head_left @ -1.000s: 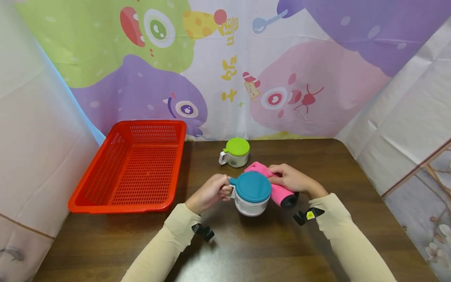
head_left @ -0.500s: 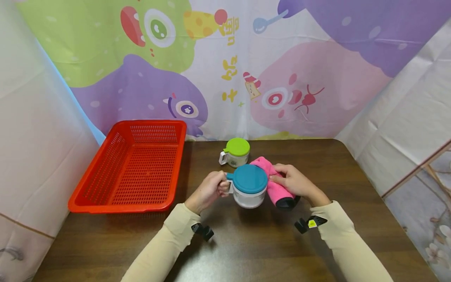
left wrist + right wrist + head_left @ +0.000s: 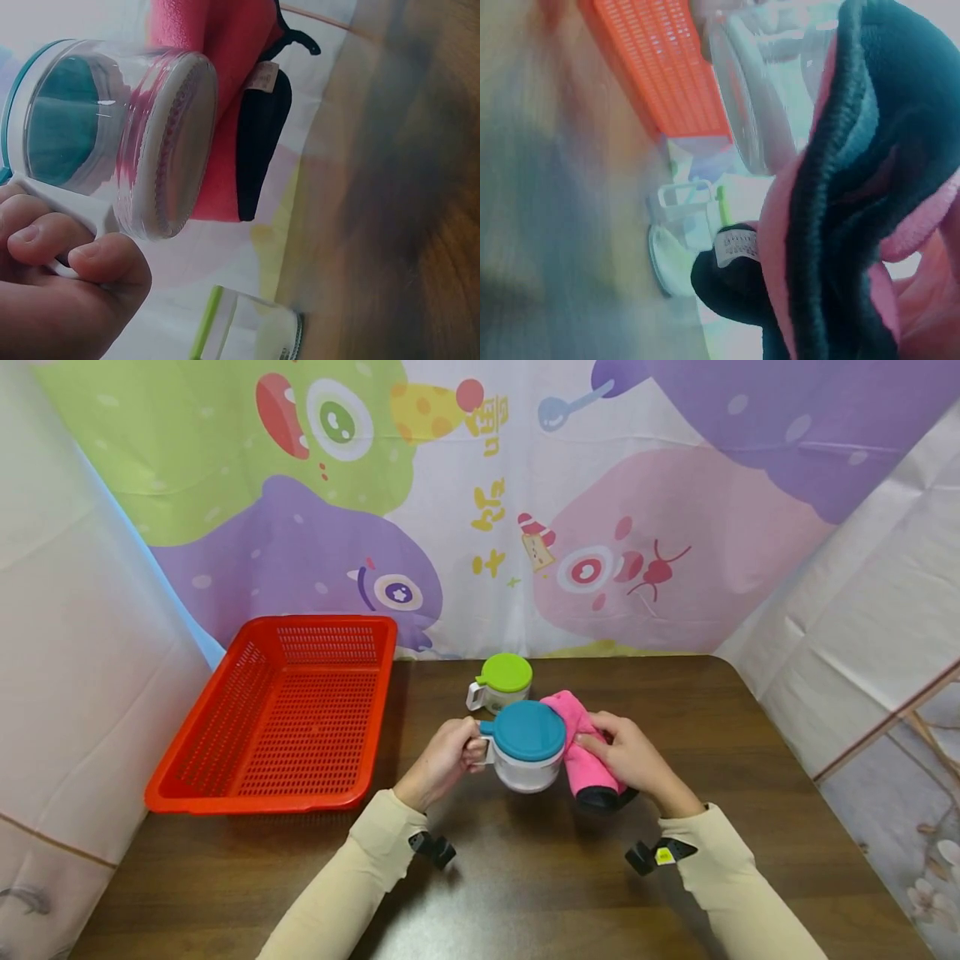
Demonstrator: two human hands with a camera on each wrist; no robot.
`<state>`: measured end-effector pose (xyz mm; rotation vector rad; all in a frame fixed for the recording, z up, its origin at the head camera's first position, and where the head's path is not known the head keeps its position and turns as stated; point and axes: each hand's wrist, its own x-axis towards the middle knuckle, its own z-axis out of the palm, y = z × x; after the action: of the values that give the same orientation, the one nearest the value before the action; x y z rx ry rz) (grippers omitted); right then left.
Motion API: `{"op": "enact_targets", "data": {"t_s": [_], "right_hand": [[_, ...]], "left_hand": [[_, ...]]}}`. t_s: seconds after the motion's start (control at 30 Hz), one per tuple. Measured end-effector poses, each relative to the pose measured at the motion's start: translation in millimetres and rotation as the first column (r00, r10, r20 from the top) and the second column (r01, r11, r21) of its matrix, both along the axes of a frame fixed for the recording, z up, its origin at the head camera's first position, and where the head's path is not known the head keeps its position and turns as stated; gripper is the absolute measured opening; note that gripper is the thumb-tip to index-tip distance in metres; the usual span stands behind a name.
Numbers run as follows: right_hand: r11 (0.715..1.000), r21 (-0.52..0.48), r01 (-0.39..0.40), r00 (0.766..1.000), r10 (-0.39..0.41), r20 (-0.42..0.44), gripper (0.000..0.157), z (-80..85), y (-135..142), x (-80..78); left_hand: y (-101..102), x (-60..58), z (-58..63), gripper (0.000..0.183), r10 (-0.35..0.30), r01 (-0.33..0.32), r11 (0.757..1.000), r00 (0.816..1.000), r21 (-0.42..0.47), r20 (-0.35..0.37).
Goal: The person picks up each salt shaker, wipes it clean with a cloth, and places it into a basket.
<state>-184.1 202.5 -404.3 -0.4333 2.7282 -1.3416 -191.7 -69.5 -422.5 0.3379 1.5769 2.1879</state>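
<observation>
My left hand (image 3: 447, 752) grips the white handle of a clear lidded jar (image 3: 527, 770) with a teal lid, lifted above the table. The left wrist view shows its clear wall and pale base, with fingers curled through the handle. A folded pink cloth (image 3: 585, 752) with black edging is in my right hand (image 3: 632, 757), pinched between thumb and fingers. The cloth lies against the right side of the jar. Its dark edge and a small label (image 3: 736, 248) show large in the right wrist view. Just behind the teal-lidded jar stands a smaller jar (image 3: 507, 674) with a green lid and white handle.
A red plastic basket (image 3: 315, 799) with slotted walls stands on the left of the brown wooden table (image 3: 480, 893). Behind the table hangs a cartoon-printed curtain (image 3: 457, 593). White patterned sheets close off both sides.
The teal-lidded jar has moved away from me and slightly left in my left hand. The pink cloth has shifted along its right side, turning more upright. The basket and green-lidded jar have not moved.
</observation>
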Motion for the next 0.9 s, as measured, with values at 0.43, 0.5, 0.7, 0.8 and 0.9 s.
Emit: {"op": "enact_targets", "data": {"t_s": [0.43, 0.5, 0.7, 0.8, 0.9], "right_hand": [[0.987, -0.040, 0.156, 0.982, -0.160, -0.105, 0.033, -2.6, -11.8, 26.3], [0.982, -0.052, 0.180, 0.974, -0.186, -0.126, 0.032, -4.1, -14.9, 30.7], [0.966, -0.071, 0.249, 0.949, -0.257, -0.181, 0.028, -9.6, -21.5, 42.1], [0.960, -0.074, 0.271, 0.934, -0.281, -0.219, 0.024, -10.4, -23.5, 45.8], [0.955, -0.081, 0.284, 0.920, -0.295, -0.259, 0.022, -10.6, -24.9, 48.7]], "left_hand": [[0.6, -7.8, 0.1, 0.032, 0.045, -0.045, 0.999, 0.998, -0.001, 0.033], [0.4, -8.8, -0.1, 0.032, 0.047, -0.047, 0.999, 0.998, -0.006, 0.030], [-1.5, -10.7, -2.8, 0.034, -0.001, 0.000, 1.000, 1.000, -0.022, -0.021], [-2.1, -10.8, -4.8, 0.032, -0.050, 0.050, 0.999, 0.998, -0.011, -0.040], [-2.2, -10.6, -5.9, 0.030, -0.081, 0.082, 0.997, 0.996, 0.009, -0.045]]}}
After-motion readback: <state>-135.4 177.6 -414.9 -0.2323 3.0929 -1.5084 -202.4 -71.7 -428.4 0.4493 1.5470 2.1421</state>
